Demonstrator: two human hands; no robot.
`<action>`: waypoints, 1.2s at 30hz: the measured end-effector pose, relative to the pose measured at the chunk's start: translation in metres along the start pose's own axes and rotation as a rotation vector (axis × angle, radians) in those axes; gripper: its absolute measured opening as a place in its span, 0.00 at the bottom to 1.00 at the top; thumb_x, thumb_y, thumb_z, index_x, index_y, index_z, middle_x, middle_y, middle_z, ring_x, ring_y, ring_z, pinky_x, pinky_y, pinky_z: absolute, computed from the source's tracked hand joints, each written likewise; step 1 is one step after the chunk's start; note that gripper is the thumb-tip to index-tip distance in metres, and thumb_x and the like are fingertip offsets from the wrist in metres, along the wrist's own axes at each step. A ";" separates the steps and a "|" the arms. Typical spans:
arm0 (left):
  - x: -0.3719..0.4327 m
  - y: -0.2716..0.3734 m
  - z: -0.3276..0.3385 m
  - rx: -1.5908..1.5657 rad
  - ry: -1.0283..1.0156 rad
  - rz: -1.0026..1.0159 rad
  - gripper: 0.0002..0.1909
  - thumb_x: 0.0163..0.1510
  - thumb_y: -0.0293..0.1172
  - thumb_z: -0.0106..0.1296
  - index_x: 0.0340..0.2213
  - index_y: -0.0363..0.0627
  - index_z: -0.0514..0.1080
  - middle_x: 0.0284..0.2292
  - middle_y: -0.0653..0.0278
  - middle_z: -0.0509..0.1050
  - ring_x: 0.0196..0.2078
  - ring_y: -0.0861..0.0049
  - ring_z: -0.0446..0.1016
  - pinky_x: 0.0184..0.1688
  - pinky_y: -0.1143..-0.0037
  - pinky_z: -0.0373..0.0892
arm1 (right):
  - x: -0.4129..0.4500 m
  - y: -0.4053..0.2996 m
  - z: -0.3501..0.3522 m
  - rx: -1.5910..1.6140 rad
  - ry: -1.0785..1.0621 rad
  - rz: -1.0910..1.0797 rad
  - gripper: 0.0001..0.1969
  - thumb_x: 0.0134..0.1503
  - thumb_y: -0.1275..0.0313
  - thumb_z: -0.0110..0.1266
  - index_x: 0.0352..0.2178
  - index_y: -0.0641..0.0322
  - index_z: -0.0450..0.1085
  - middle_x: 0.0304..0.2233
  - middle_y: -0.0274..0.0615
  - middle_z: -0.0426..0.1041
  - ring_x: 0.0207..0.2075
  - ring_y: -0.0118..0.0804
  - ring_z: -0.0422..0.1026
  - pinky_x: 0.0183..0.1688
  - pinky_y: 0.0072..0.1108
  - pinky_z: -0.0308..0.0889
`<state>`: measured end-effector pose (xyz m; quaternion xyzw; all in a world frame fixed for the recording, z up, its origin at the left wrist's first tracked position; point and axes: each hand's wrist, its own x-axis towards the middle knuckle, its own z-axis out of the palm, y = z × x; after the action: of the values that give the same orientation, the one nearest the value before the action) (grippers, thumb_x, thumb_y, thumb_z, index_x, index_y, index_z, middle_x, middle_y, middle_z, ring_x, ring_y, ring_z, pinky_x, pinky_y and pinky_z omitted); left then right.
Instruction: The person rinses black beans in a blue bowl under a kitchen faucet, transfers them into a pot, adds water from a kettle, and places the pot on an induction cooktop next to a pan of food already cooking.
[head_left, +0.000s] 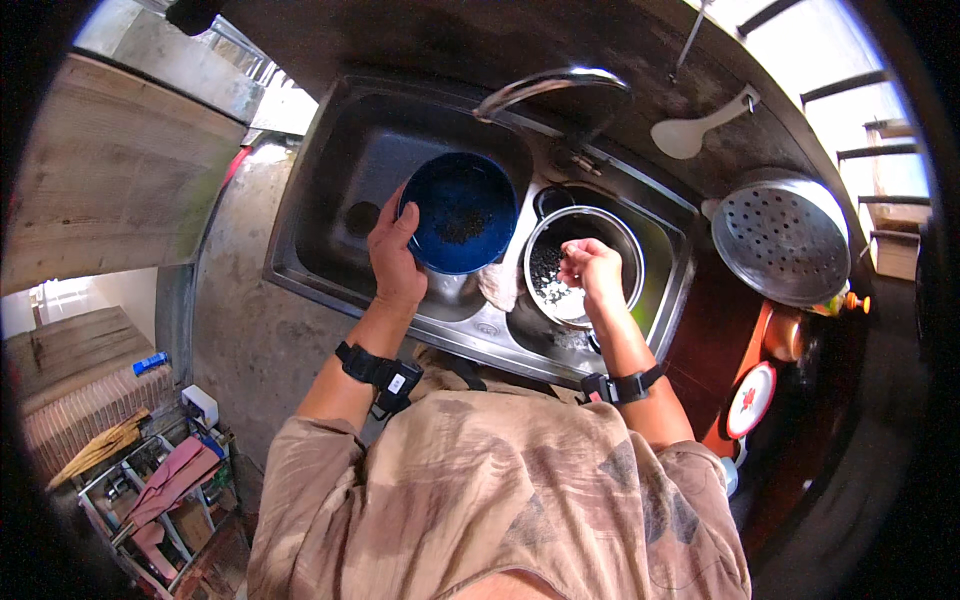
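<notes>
My left hand (400, 255) grips the rim of a blue bowl (491, 251), thumb inside, and holds it above the left basin of a steel sink (281, 262). Small dark grains (463, 225) lie on the bottom of the bowl. Over a metal pot (639, 259) in the right basin is my right hand (596, 274), its fingers bent and their tips together. Whether a small thing is between those fingertips I cannot tell. Inside the pot are dark grains (545, 264) and a bright white patch, perhaps glare. A pale cloth (499, 287) lies on the divider between the basins.
A chrome faucet (555, 79) arches behind the basins. At right are a hanging white rice paddle (679, 139), a perforated metal steamer pan (784, 240) and a red-rimmed enamel plate (751, 400). A cluttered rack (161, 502) stands low on the left.
</notes>
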<state>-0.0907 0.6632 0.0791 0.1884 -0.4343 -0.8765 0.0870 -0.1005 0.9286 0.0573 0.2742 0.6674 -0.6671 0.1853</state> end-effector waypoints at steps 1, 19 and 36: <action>-0.001 0.004 -0.006 -0.011 0.001 0.005 0.23 0.55 0.36 0.49 0.48 0.36 0.64 0.44 0.59 0.70 0.46 0.72 0.68 0.50 0.73 0.64 | -0.006 -0.007 0.005 0.128 -0.074 0.127 0.07 0.56 0.73 0.45 0.30 0.67 0.69 0.19 0.37 0.69 0.17 0.31 0.69 0.19 0.17 0.67; 0.003 0.055 -0.043 0.075 -0.026 0.169 0.23 0.53 0.37 0.51 0.48 0.36 0.66 0.44 0.60 0.71 0.47 0.74 0.67 0.53 0.76 0.61 | 0.021 -0.016 0.157 0.188 -0.700 0.621 0.19 0.58 0.66 0.33 0.32 0.78 0.64 0.23 0.61 0.70 0.21 0.51 0.72 0.13 0.20 0.64; 0.013 0.053 -0.051 0.142 -0.088 0.209 0.25 0.52 0.33 0.51 0.49 0.33 0.63 0.48 0.54 0.67 0.50 0.65 0.66 0.54 0.69 0.62 | 0.033 -0.006 0.152 0.255 -0.700 0.640 0.17 0.57 0.69 0.34 0.30 0.76 0.65 0.20 0.60 0.70 0.20 0.50 0.73 0.11 0.18 0.62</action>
<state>-0.0828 0.5894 0.0896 0.1094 -0.5159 -0.8371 0.1452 -0.1478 0.7818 0.0352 0.2453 0.3602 -0.7052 0.5593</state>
